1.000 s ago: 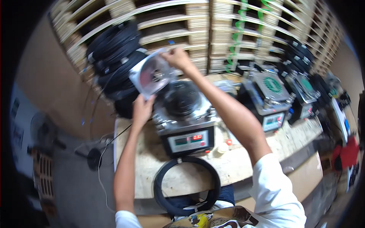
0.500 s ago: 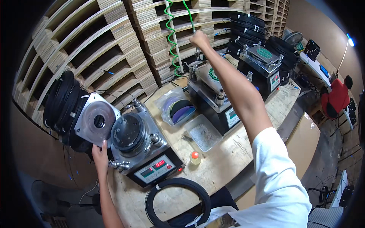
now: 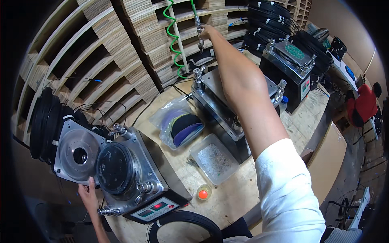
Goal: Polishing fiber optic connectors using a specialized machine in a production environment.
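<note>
My left hand (image 3: 88, 195) grips the lower edge of a square metal plate (image 3: 69, 160), thumb on its face. The plate has a round dished middle with a hole and stands tilted beside a bench machine. On that machine's metal top (image 3: 139, 162) sits a round black disc (image 3: 114, 168) in a ring. Across the bench my stretched-out right hand (image 3: 207, 32) has its fingers at a slim metal air blow gun (image 3: 198, 29), nozzle down, hanging from a green hose. The fingers look closed on it, though they partly hide behind one another.
A second machine (image 3: 221, 121) lies partly under my right arm; a third (image 3: 283, 69) stands beyond. Between machines are a bag of coloured discs (image 3: 178, 125), a plastic tub of bits (image 3: 214, 160) and an orange-capped bottle (image 3: 203, 195). Black coils (image 3: 184, 216) lie around; wooden pallets (image 3: 113, 56) rise behind.
The whole view has shifted with my head. The air blow gun now shows beside my right hand, where the hand covered most of it before. My left hand still holds the plate.
</note>
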Motion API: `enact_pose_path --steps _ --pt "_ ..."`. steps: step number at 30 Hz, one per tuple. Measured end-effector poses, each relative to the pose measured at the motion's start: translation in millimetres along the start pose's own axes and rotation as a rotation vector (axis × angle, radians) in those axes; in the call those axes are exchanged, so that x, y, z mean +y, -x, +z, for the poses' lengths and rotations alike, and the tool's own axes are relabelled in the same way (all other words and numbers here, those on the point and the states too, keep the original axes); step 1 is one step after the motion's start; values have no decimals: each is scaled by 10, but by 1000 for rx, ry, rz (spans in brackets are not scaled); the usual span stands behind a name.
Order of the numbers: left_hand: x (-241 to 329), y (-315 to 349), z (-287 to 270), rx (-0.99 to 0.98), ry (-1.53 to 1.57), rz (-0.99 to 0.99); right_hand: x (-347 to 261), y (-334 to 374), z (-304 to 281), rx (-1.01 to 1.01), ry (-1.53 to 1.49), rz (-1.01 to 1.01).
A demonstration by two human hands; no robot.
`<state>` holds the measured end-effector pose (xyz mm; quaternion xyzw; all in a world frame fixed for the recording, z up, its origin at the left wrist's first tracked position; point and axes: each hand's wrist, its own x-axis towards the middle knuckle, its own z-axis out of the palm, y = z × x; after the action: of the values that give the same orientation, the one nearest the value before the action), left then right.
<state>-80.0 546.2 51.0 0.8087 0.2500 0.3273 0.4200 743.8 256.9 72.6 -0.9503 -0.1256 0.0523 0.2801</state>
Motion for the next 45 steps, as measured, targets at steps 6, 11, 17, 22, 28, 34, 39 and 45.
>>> enact_pose_path --steps 6,11,17,22,28,34,39,45 --pt "161 164 -188 1 -54 -59 -590 880 339 222 -108 -102" --pt "145 170 -80 13 -13 -54 -860 1516 267 45 -210 -284" --pt "291 165 52 33 -90 -101 -1427 2580 339 -178 -795 -529" --pt "91 114 111 153 -108 144 -1882 4133 29 -400 -1315 -487" --pt "220 77 163 141 -62 222 -1938 5896 -236 -570 -1372 -503" --pt "382 146 43 112 -227 123 -1937 6783 21 -449 -1407 -461" --pt "404 142 -6 73 -255 127 -1967 6810 -53 -364 -1334 -463" --pt "430 165 17 55 -205 123 -1915 6920 -101 -281 -1252 -469"
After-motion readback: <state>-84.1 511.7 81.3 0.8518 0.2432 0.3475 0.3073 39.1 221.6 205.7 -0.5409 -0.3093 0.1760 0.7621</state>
